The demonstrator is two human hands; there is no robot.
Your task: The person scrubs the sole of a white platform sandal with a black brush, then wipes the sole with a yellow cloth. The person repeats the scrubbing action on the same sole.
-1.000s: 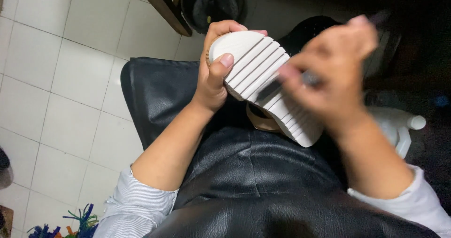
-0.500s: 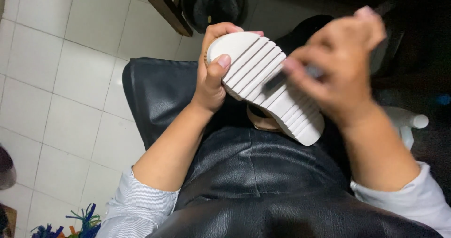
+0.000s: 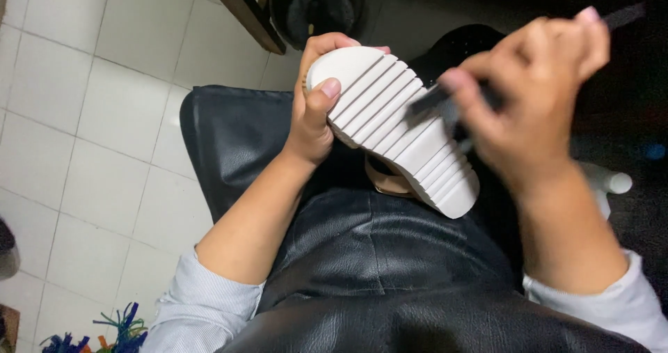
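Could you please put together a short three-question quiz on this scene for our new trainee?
1. True or false: the left hand grips the white ribbed shoe sole at one rounded end, thumb across the ribs.
2. What does the right hand hold against the sole?
A. a dark slim tool
B. a yellow sponge
C. a pair of scissors
3. Fill in: the work is done over a black ____ apron on the lap.

Key
1. True.
2. A: the dark slim tool is motion-blurred, its tip on the ribs.
3. Leather, by its look.
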